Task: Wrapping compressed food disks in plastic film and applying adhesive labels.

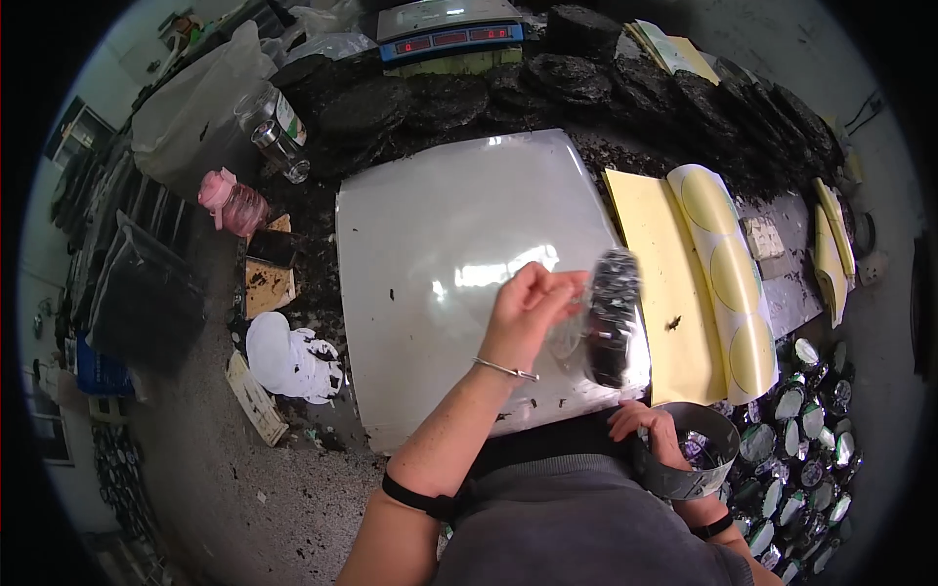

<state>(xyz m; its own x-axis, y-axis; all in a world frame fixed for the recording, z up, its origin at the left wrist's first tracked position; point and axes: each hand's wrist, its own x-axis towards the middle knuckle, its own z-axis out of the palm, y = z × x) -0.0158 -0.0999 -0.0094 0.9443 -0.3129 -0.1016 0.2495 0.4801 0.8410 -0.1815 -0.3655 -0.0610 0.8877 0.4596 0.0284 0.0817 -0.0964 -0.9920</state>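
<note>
My left hand [533, 300] is pinched on thin clear plastic film [566, 343]. The film appears to run to a dark, round pressed cake [614, 319], wrapped in plastic, blurred and seen nearly edge-on. Both are over the right side of a glossy white sheet [418, 308] on the table. My right hand [639, 423] is at the sheet's near right corner, fingers slightly apart and holding nothing I can make out. Around that wrist sits a wide grey ring [700, 483], with the hand reaching through it.
Yellow-backed round label sheets [722, 286] lie right of the white sheet. Stacked dark cakes [447, 99] and a digital scale [451, 36] stand behind. At left are a pink bottle [238, 205], glass jar [267, 110], phone [271, 247] and white discs [293, 359]. Several wrapped cakes [788, 439] pile up lower right.
</note>
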